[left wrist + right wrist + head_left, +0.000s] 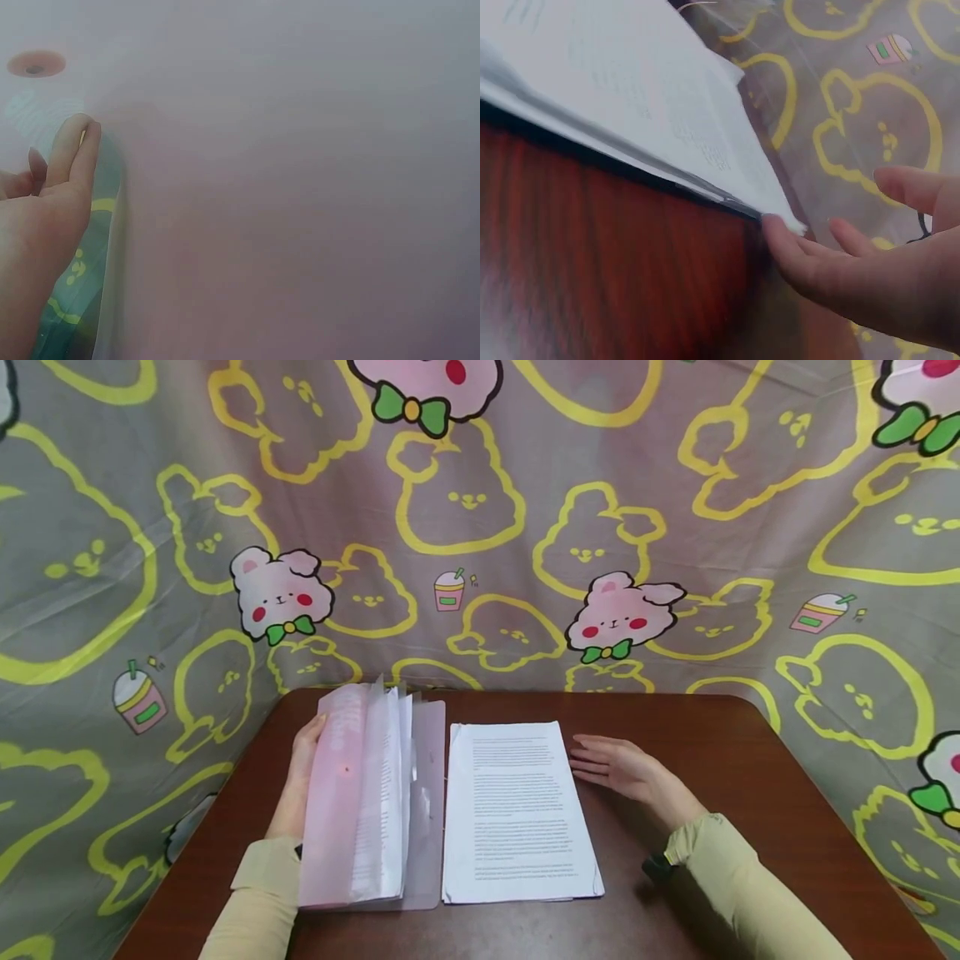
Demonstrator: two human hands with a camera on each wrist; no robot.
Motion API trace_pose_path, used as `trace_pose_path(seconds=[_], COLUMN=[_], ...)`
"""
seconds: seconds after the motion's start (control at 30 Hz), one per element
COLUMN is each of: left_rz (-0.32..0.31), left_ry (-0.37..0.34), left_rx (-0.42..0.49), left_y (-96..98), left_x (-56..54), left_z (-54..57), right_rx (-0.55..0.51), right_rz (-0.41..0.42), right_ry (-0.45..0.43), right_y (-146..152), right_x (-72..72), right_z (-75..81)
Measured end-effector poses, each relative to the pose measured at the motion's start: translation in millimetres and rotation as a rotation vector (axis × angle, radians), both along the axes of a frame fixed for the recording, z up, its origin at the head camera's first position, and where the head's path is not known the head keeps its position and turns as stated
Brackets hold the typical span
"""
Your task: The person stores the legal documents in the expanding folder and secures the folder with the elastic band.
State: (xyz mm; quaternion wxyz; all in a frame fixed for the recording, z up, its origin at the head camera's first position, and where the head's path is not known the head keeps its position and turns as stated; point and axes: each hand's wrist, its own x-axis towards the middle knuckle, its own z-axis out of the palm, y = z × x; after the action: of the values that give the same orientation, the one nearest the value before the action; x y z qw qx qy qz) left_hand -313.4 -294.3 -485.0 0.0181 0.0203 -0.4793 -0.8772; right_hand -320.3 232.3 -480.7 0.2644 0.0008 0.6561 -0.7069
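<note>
- Head view: the stack of printed sheets (517,818) lies between the hands, its long axis running away from the person, alongside the pink document folder (330,818). The right hand (626,768) is nearer, just to the stack's right, fingers straight and holding nothing.
- Same view: the left hand (302,756) supports the folder's outer side, the folder standing partly open to its right. Inside I see more printed pages (384,810); how many, I can't tell.
- Left wrist view: that hand's fingers stretch, slightly bent, against the translucent cover, below a round stud (36,64); I see no clear grip.
- Right wrist view: one fingertip meets the stack's edge near a corner, thumb well apart.
</note>
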Motion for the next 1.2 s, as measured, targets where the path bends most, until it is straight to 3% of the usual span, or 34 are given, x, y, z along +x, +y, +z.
trace_pose_path(seconds=[0.13,0.33,0.57,0.67,0.87,1.2], left_rz=[-0.009,-0.005,0.010,0.007,-0.002,-0.032], left_ry=[-0.010,-0.029,-0.052,-0.048,-0.034,-0.018], left_rx=[0.013,-0.008,-0.017,-0.022,-0.025,0.072], left_y=[0.3,-1.8,-4.2,-4.2,-3.7,-2.0], left_x=[1.1,-1.1,-3.9,-3.9,-1.8,-0.3], left_z=[1.2,-0.9,-3.7,-4.1,-1.7,1.8], right_rx=[-0.051,-0.070,-0.236,-0.282,-0.204,-0.146], right_rz=[0.006,0.054,-0.003,0.022,0.151,0.245], right_ry=[-0.057,-0.060,-0.113,-0.114,-0.074,-0.060], right_y=[-1.6,-8.0,-10.4,-11.8,-18.9,-20.7], right_x=[-6.4,-7.3,-3.9,-0.4,6.5,9.1], right_z=[-4.1,-6.1,-7.4,-10.1,-15.4,-19.6])
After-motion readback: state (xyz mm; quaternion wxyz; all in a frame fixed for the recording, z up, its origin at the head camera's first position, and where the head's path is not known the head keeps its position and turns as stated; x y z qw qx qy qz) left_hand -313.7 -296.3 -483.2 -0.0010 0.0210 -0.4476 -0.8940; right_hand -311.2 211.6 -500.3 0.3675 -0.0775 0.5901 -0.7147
